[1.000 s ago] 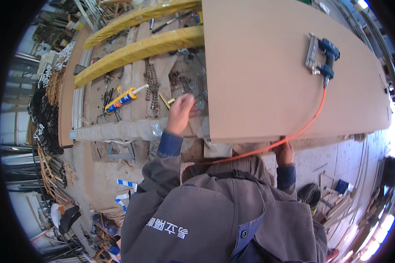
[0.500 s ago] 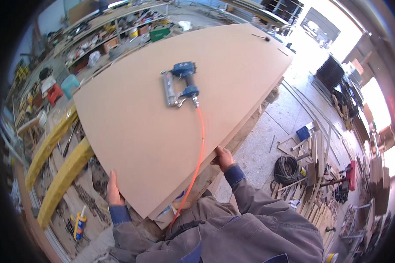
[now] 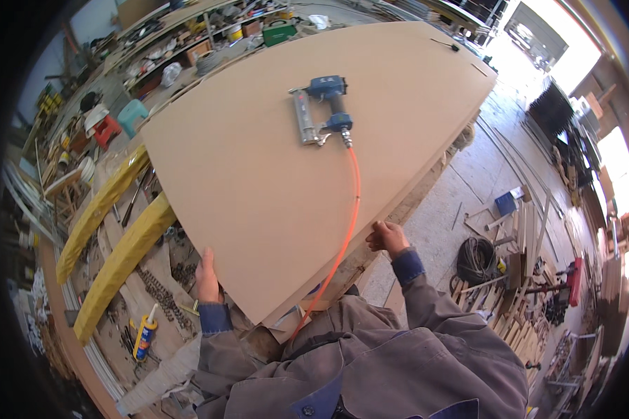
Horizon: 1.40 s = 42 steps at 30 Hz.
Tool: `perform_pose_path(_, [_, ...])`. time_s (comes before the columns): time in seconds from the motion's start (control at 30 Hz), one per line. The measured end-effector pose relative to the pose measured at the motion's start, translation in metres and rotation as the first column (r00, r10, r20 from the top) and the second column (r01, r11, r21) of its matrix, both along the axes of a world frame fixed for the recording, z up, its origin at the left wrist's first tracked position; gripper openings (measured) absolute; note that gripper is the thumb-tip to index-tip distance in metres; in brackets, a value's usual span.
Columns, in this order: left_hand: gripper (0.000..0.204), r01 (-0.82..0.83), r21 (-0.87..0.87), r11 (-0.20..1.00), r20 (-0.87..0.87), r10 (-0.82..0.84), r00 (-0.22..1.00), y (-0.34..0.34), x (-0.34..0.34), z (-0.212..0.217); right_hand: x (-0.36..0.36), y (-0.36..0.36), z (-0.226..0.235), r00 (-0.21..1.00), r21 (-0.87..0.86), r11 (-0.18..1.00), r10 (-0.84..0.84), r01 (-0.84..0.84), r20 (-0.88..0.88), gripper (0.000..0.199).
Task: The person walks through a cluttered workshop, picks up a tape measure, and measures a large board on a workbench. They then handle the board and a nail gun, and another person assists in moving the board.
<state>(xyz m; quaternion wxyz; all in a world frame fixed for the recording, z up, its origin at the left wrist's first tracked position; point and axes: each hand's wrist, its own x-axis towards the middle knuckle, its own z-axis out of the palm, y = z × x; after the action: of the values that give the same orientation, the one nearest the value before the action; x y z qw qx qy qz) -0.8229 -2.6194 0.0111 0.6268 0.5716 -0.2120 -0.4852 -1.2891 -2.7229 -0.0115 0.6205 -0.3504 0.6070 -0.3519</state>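
A large tan board (image 3: 272,188), smooth like fibreboard, lies in front of me with one corner pointing at my body. At least one more sheet shows beneath its right edge. My left hand (image 3: 207,279) lies along the board's left edge near that corner, its visible fingers stretched out; the rest are hidden. At the right edge, my right hand (image 3: 390,239) has its fingers curled at the board's rim. A blue and silver pneumatic nail gun (image 3: 325,108) rests on the board, untouched. Its orange air hose (image 3: 353,209) runs over the near right edge toward my waist.
Two yellow wrapped beams (image 3: 122,269) jut out left of the board. Below them sits a sealant cartridge (image 3: 145,336). A coiled black cable (image 3: 476,260) and wood offcuts (image 3: 521,300) lie on the right floor. Cluttered shelves (image 3: 210,35) stand at the back.
The whole view has shifted, so everything sits further right and higher. My right hand's fingers look more curled at the edge. My left hand stays by the left edge; the nail gun still lies there.
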Motion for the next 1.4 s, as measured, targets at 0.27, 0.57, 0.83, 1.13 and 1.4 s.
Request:
perform_pose_path(0.27, [0.065, -0.119, 0.147, 0.982, 0.473, 0.035, 0.88, 0.005, 0.004, 0.01, 0.003, -0.047, 0.126, 0.954, -0.397, 0.916, -0.074, -0.05, -0.29, 0.028])
perform_pose_path(0.57, [0.035, -0.226, -0.104, 0.969, 0.552, 0.245, 0.797, 0.051, -0.034, 0.067, 0.109, -0.094, 0.099, 0.814, -0.405, 0.788, 0.199, -0.464, -0.545, 0.04])
perform_pose_path(0.83, [0.04, 0.027, 0.034, 0.999, 0.657, -0.043, 0.753, 0.055, -0.063, 0.103, 0.194, 0.048, 0.123, 0.771, -0.335, 0.696, 0.596, -0.636, -0.226, 0.054])
perform_pose_path(1.13, [0.044, 0.184, 0.255, 0.949, 0.631, -0.308, 0.712, 0.071, -0.09, 0.094, 0.209, 0.126, 0.145, -0.092, -0.282, -0.076, 0.995, -0.956, 0.042, 0.039])
perform_pose_path(1.4, [0.039, 0.101, -0.075, 0.992, 0.962, 0.045, 0.269, 0.075, -0.118, 0.119, 0.159, 0.091, 0.126, 0.452, -0.187, 0.489, 0.867, -0.852, 0.209, 0.031])
